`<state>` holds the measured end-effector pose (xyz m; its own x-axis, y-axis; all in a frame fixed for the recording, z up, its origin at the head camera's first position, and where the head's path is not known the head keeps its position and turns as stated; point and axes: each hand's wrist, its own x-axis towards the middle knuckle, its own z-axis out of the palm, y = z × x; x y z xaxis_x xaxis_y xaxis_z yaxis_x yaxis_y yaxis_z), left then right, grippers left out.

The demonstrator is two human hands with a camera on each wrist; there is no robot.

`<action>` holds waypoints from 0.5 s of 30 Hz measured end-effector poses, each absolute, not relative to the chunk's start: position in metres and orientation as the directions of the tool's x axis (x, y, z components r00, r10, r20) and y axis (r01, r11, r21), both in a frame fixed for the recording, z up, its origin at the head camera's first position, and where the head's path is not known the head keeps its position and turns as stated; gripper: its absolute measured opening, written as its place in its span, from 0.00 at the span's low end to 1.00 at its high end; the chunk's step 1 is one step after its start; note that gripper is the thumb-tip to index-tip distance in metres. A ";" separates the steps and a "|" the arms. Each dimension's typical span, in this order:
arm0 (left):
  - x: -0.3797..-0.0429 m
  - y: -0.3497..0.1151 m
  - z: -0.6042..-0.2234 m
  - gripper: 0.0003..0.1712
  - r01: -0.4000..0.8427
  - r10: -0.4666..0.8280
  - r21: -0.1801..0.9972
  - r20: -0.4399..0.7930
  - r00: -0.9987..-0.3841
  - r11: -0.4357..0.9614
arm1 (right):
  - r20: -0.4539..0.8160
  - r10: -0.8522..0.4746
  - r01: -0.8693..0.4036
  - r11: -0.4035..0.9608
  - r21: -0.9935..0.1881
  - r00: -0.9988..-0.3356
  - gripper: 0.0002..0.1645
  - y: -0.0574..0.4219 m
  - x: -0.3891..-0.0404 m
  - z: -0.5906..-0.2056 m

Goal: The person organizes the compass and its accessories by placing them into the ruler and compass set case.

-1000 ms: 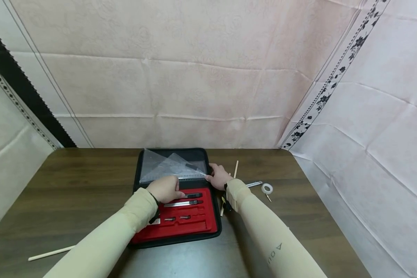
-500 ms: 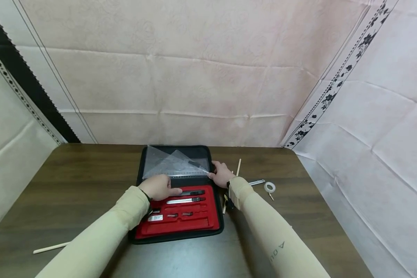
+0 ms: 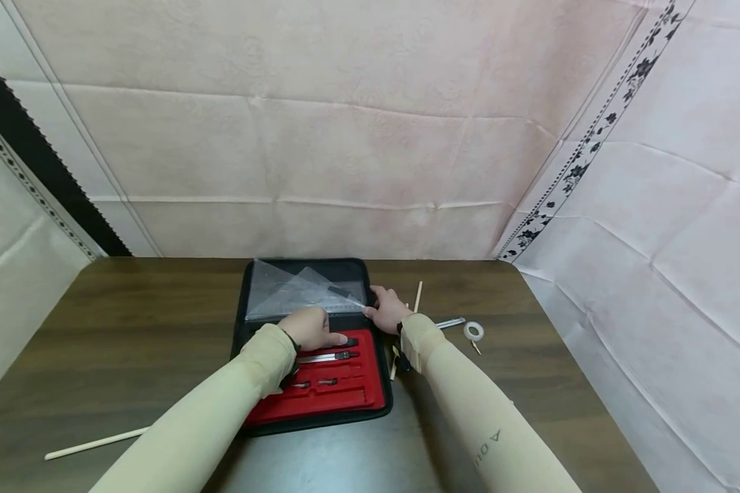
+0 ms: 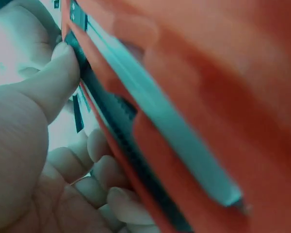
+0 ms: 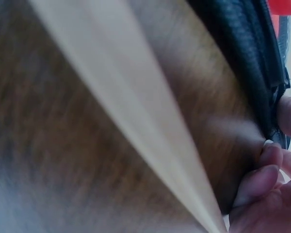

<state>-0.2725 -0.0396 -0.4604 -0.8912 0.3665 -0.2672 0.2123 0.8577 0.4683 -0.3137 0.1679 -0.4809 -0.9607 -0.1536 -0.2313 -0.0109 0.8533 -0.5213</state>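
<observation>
Lying open on the table [image 3: 154, 329], the case [image 3: 321, 422] has its tray [image 3: 308, 407] twd us & its lid [image 3: 339, 268] flat on the far side. We see the L hand [image 3: 308, 330] over the far part of the tray: thumb extended, tip on the dark tool [image 3: 351, 342] in the top slot, other fingers loosely bent by the tray's edge in the L wrist view. We make out no clear grip there, just the thumb's touch; the hand hides part of the tool.

The R hand [image 3: 390, 311] is at the case's R side, nr the lid/tray join. In the R wrist view we see it partly closed, thumb & fingers pinching the case's edge.

Just below the dark tool, the silver tool [image 3: 328, 357] sits in its own slot; nearer us are 2 small parts, L [image 3: 301, 385] & R [image 3: 328, 381]. Clear set squares [image 3: 284, 291] overlap in the lid, 1 tilted.

R of the case, past the R hand, we find a metal strip [image 3: 450, 323], then a white ring [image 3: 466, 331] w/ a thin brass-coloured bit [image 3: 476, 348] just beside it. A far stick [image 3: 418, 296] pokes out behind the R hand; a near stick [image 3: 99, 444] runs behind the L sleeve [image 3: 203, 404]. Pale cloth [image 3: 358, 157] hangs in the bg.
</observation>
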 end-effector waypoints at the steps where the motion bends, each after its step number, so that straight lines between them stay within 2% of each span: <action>1: -0.274 -0.039 -0.461 0.28 0.208 0.365 0.461 -0.283 -0.887 0.863 | -0.233 -0.156 -0.012 0.854 -0.520 -0.960 0.38 0.167 -0.313 -0.480; 7: -0.278 -0.033 -0.453 0.28 0.213 0.364 0.404 -0.345 -0.865 0.890 | -0.237 -0.148 -0.002 0.852 -0.524 -0.960 0.38 0.167 -0.317 -0.483; 15: -0.272 -0.030 -0.456 0.22 0.269 0.418 0.464 -0.255 -0.872 0.844 | -0.244 -0.143 0.013 0.840 -0.542 -0.959 0.37 0.169 -0.317 -0.486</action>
